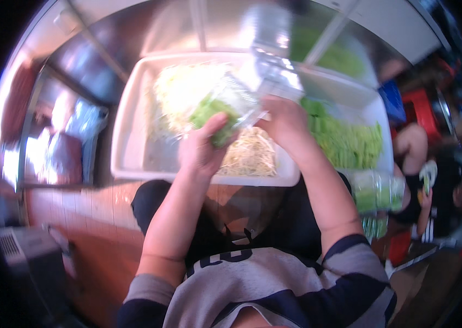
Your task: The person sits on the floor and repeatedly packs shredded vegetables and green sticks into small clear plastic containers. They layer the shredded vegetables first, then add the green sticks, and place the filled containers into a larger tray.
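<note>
My left hand [204, 149] grips a bunch of green leaves [206, 110], thumb on top, beside a clear plastic container [237, 100]. My right hand [286, 123] has its fingers at the container's right edge; its fingertips are partly hidden. Both hands are above a white plastic tub [128, 164] that holds pale bean sprouts [181, 90], with a smaller heap of sprouts [251, 156] near its front. Stacked clear plastic containers [278, 76] stand at the tub's back right corner.
A second white tub [386, 135] with cut green leaves [349, 143] adjoins on the right. Packed clear containers [374, 188] lie in front of it. Another person [423, 205] sits at the far right, holding something green and white. Bagged goods [63, 156] stand at left, and a grey appliance [30, 250] lower left.
</note>
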The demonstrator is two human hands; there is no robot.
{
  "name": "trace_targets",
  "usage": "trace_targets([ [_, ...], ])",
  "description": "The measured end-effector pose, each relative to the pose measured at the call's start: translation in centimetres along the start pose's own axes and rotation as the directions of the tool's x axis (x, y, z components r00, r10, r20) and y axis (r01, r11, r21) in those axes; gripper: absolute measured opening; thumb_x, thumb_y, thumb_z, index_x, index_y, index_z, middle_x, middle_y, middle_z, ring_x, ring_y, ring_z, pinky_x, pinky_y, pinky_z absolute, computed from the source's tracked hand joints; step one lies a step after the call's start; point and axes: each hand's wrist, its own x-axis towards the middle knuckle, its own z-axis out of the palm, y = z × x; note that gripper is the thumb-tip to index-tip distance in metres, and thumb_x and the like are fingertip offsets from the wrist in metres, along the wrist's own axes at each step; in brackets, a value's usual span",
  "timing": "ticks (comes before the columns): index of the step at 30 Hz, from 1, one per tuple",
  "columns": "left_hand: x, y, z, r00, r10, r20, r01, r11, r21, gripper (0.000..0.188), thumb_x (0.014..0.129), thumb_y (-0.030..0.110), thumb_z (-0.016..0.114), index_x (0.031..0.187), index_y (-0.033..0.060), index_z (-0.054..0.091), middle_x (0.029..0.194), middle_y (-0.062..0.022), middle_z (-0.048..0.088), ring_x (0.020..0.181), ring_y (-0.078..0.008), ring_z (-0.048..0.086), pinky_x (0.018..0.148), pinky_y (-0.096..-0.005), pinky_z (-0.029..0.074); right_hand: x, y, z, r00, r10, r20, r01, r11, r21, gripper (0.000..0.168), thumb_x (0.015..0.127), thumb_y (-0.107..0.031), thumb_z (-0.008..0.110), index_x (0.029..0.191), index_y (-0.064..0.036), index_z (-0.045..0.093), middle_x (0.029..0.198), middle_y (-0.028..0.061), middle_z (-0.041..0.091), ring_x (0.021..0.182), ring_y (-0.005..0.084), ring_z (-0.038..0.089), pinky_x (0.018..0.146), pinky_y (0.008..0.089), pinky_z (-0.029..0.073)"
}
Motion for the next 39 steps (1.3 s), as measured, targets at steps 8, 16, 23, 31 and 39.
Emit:
trace_targets([
  [8,1.9,1.4,-3.4,0.980,-0.122,0.157,0.111,0.991,0.081,0.042,0.080,0.009,0.065,0.118,0.0061,0.048,0.109,-0.0083,0.055,0.094,-0.0162,0.056,0.066,-0.0254,0.053,2.4,0.8,4.5,0.985,-0.173,0.025,0.117,0.759,0.641,0.016,0.072,-0.012,0.065,0.086,-0.005,0.065,0.080,0.0186,0.064,0.075,0.0329,0.062,0.070,0.0382,0.047],
  [16,2.1,-0.3,-1.2,0.739,-0.355,0.573,0.443,0.896,-0.016,0.062,0.090,0.006,0.050,0.142,0.0100,0.018,0.142,-0.0173,0.029,0.122,-0.0315,0.043,0.083,-0.0406,0.052,3.3,3.3,5.7,0.968,-0.250,0.011,0.216,0.858,0.466,0.021,0.071,-0.032,0.067,0.078,-0.013,0.068,0.075,0.0066,0.066,0.072,0.0253,0.062,0.063,0.0373,0.047],
  [23,3.6,1.3,-3.8,0.721,-0.352,0.597,0.392,0.918,0.068,0.063,0.090,0.007,0.050,0.142,0.0117,0.017,0.140,-0.0178,0.033,0.123,-0.0335,0.042,0.082,-0.0407,0.054,1.4,1.7,2.3,1.000,0.005,0.016,-0.011,0.929,0.370,0.014,0.076,-0.027,0.061,0.081,-0.017,0.070,0.075,0.0044,0.066,0.074,0.0201,0.063,0.064,0.0353,0.048],
  [31,4.5,1.2,-5.5,0.944,-0.156,0.291,0.043,0.932,0.359,0.046,0.084,0.004,0.057,0.128,0.0064,0.042,0.111,-0.0115,0.057,0.102,-0.0263,0.055,0.076,-0.0326,0.056,4.2,3.0,-0.5,0.959,0.270,0.086,-0.010,-0.270,0.963,0.019,0.080,-0.020,0.057,0.069,-0.005,0.063,0.069,0.0081,0.065,0.061,0.0189,0.063,0.056,0.0322,0.049],
  [39,2.6,-0.9,-1.2,0.936,0.170,0.310,-0.194,0.980,0.048,0.050,0.090,0.018,0.052,0.132,-0.0017,0.032,0.131,-0.0203,0.041,0.119,-0.0270,0.045,0.099,-0.0357,0.041,-6.5,-3.5,0.7,0.925,0.262,-0.277,0.090,0.557,0.826,0.079,0.071,-0.027,0.077,0.125,0.005,0.028,0.116,0.0219,0.050,0.104,0.0332,0.055,0.085,0.0365,0.045],
])
